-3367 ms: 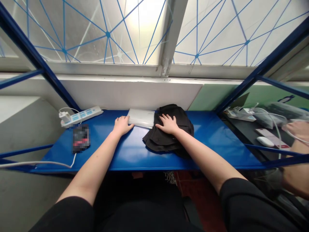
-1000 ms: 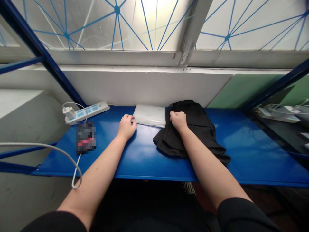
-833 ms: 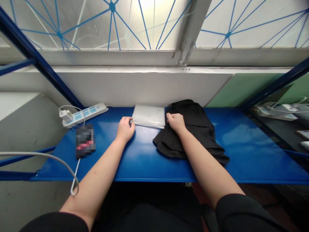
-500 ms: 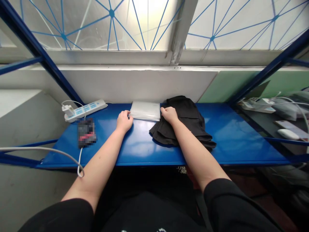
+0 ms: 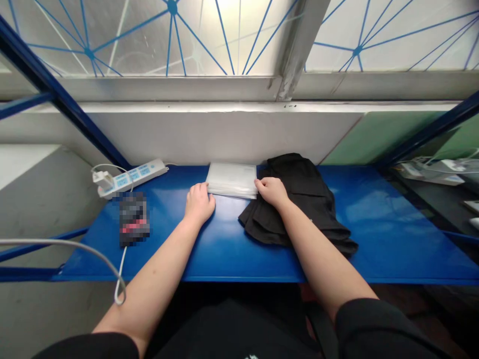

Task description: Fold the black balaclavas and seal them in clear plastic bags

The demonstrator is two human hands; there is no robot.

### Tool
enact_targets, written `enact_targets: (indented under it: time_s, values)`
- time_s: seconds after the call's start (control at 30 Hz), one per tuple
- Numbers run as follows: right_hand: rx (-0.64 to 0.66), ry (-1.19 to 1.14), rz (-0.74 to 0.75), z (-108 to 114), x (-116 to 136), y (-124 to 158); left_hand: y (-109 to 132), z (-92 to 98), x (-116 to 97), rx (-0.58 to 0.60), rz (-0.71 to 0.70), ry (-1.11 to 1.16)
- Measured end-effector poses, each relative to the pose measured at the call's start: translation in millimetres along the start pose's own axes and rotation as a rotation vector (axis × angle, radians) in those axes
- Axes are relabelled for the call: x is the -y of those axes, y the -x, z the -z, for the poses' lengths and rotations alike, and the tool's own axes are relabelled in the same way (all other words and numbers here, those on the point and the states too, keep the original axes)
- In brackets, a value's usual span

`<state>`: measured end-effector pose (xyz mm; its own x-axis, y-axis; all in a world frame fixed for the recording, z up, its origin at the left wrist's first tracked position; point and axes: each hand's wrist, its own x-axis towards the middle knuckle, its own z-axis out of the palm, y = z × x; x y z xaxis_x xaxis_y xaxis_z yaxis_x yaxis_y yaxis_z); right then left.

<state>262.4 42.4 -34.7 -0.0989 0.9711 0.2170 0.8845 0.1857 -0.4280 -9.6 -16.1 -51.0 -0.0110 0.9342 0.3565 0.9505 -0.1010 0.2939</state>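
Observation:
A stack of clear, whitish plastic bags [image 5: 232,179] lies flat at the back of the blue table, against the wall. My left hand [image 5: 200,203] rests at its front left corner, palm down, with the fingers stretched forward and the thumb apart. At the stack's right edge, my right hand [image 5: 273,191] is closed, thumb and curled fingers pinching the rim of the bags. Folded black cloth [image 5: 310,194], layered like garments, lies beneath and beside my right hand and forearm.
A white power strip [image 5: 138,175] with a plugged-in charger [image 5: 102,179] sits at the back left. In front of it lies a blurred-out dark device [image 5: 133,217] on a white cable [image 5: 86,245]. Blue frame bars [image 5: 71,104] flank the table [image 5: 232,259].
My view has tilted and shifted slightly, so the table appears lower and larger. My left fingers have flattened beside the stack's corner. My right hand stays at the right edge.

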Motion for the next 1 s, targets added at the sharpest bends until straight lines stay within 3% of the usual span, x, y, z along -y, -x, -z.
enact_targets:
  time_s: [0.2, 0.53, 0.73, 0.8, 0.87, 0.93, 1.0]
  values:
    - [0.0, -0.027, 0.041, 6, 4, -8, -15, 0.6, 2, 0.011, 0.033, -0.002]
    - [0.043, 0.002, 0.026, 8, 6, -10, -18, 0.2, -1, 0.039, 0.025, -0.01]
    - [0.014, 0.034, -0.008, 10, 4, -11, -19, 16.6, -11, -0.002, 0.06, -0.113]
    - [-0.029, 0.079, 0.013, 13, 7, -8, -23, 23.7, -16, -0.008, -0.002, -0.158]
    - [-0.102, 0.152, 0.007, 18, 11, -4, -28, 26.7, -19, 0.063, -0.131, -0.156]
    - [-0.139, 0.22, -0.065, 23, 16, 0, -32, 24.0, -21, 0.169, -0.246, -0.141]
    - [-0.092, 0.255, -0.166, 28, 20, 3, -35, 16.7, -21, 0.24, -0.277, -0.136]
